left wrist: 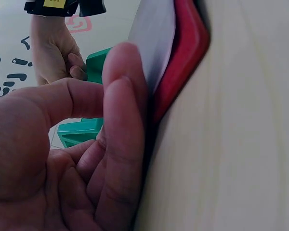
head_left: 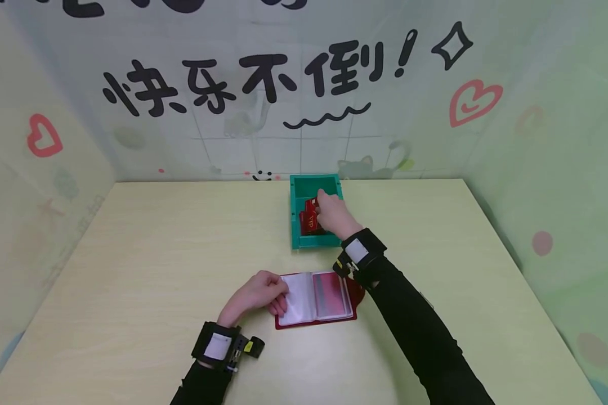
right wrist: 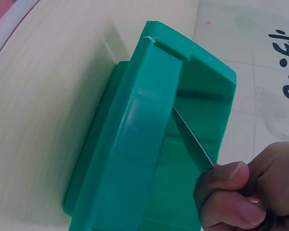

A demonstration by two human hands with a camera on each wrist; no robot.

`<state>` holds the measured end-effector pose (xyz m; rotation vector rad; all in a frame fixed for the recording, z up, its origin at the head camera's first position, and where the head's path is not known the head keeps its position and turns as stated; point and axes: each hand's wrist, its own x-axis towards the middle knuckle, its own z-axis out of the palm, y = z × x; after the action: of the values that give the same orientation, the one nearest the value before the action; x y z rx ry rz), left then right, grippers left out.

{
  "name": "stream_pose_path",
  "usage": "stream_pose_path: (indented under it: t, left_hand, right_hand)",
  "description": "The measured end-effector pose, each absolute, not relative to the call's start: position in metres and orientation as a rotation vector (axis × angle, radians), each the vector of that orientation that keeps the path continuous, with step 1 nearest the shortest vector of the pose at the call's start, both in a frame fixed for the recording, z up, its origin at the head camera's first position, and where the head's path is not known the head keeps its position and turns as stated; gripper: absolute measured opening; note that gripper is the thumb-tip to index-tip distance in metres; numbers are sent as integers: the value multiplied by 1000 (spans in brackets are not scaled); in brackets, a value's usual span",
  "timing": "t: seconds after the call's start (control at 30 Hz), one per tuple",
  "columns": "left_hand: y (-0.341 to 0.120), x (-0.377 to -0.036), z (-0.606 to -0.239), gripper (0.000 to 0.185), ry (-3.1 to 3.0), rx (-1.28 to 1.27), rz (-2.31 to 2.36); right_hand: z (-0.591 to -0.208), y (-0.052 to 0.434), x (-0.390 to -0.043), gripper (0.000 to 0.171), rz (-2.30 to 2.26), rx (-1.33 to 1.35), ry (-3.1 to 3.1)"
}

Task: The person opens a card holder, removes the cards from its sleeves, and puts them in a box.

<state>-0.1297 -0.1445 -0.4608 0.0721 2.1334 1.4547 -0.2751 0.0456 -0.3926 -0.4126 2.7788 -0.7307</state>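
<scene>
While the right hand [head_left: 334, 216] pinches a red card [head_left: 310, 219] inside the green bin [head_left: 298, 239], the left hand [head_left: 255, 295] presses the card holder [head_left: 316, 301] just before the bin; a loose pinch could drop the card.

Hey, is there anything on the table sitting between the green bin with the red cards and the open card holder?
Nothing visible does. The strip of table between the green bin and the open card holder is bare; only the right hand's own wrist passes above it, and that hand already pinches a red card inside the bin.
</scene>
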Motion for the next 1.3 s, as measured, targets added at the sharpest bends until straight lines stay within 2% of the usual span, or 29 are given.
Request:
stream_pose_path:
  t: [0.07, 0.27, 0.5, 0.7, 0.93, 1.07, 1.3]
  left_hand:
    - [-144, -129, -461, 23, 2137, 71, 1456]
    - [-144, -128, -461, 23, 2134, 86, 1457]
    - [-145, -127, -459, 23, 2119, 80, 1463]
    - [-145, -126, -456, 25, 2109, 90, 1479]
    - [-144, -127, -457, 25, 2110, 90, 1474]
    - [-144, -128, -459, 24, 2113, 82, 1470]
    - [-142, -128, -460, 24, 2149, 62, 1454]
  right_hand:
    - [-396, 42, -277, 42, -645, -423, 2774]
    - [-404, 33, -281, 55, -393, -418, 2740]
    - [-407, 22, -284, 46, -240, -367, 2769]
    - [-415, 17, -280, 61, -100, -341, 2840]
    - [-421, 21, -279, 59, -103, -424, 2900]
    - [-416, 26, -277, 48, -222, -481, 2938]
    - [-398, 33, -257, 9, -555, -535, 2970]
